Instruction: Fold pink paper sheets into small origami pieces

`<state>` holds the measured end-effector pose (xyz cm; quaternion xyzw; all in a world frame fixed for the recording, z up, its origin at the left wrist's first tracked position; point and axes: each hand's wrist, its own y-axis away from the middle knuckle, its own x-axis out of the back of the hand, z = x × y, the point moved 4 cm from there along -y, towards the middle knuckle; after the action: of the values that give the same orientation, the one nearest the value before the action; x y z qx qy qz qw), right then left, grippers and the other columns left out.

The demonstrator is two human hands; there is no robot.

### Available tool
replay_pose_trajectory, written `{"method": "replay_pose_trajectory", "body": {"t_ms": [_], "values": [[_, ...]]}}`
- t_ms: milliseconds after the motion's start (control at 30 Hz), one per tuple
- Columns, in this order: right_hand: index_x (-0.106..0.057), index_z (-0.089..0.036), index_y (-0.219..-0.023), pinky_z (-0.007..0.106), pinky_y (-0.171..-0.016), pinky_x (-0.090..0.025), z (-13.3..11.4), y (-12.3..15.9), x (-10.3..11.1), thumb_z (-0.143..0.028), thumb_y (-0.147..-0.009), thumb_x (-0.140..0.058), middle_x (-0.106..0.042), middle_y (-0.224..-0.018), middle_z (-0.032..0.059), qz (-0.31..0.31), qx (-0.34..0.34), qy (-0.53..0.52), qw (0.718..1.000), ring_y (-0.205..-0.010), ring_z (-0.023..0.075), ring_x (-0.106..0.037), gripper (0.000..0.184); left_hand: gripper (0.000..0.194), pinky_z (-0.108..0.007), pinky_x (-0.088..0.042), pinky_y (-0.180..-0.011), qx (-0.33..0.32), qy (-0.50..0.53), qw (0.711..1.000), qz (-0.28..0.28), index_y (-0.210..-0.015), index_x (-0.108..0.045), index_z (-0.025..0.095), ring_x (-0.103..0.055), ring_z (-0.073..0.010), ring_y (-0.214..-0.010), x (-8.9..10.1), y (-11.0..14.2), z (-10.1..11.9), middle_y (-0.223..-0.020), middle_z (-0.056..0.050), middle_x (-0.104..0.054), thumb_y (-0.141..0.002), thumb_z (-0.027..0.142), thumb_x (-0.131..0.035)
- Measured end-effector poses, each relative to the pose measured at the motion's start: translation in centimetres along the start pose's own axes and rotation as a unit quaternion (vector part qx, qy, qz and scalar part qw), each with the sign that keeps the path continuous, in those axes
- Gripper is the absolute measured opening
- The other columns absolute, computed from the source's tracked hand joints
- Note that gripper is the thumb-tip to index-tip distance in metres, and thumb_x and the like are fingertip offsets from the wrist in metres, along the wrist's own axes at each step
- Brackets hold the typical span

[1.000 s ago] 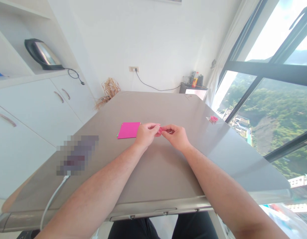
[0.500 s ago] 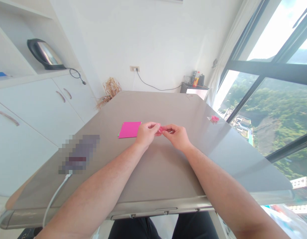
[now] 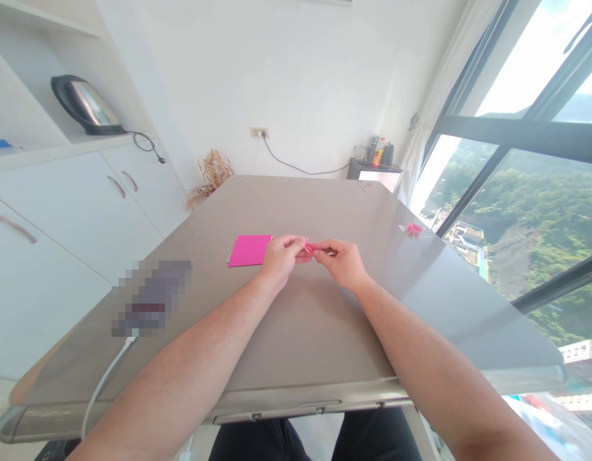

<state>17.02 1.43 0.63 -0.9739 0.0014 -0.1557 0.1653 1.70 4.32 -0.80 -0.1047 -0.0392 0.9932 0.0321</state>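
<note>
Between my two hands is a small folded piece of pink paper, mostly covered by fingers. My left hand pinches its left side with thumb and fingertips. My right hand grips the right side the same way, close against the left fingertips. Just left of my left hand lies a stack of square paper, bright magenta on top with a thin green edge showing beneath. The exact shape of the folded piece is too small to make out.
On the grey table, a small pink crumpled item lies near the right edge. A blurred-out flat object with a white cable is at the left. A kettle stands on the left shelf; a window is at the right.
The fingertips have shifted slightly, and more of the pink paper shows between them. Both hands keep their pinch in nearly the same place.
</note>
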Motion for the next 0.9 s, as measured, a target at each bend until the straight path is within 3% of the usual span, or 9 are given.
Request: {"method": "replay_pose_trajectory", "body": {"t_ms": [900], "values": [[-0.079,-0.026,-0.092,0.035,-0.082,-0.057,0.13,-0.1,0.0,-0.034,-0.081,-0.07,-0.079,-0.092,0.0018,0.004,0.001,-0.009,1.0,-0.086,0.0188,-0.072,0.016,0.021,-0.041,-0.06,-0.08,0.018,0.024,0.999,0.021,-0.085,-0.07,0.012,-0.071,-0.0192,-0.071,-0.27,0.31,0.33,-0.077,-0.008,-0.073,-0.075,0.031,-0.072]]}}
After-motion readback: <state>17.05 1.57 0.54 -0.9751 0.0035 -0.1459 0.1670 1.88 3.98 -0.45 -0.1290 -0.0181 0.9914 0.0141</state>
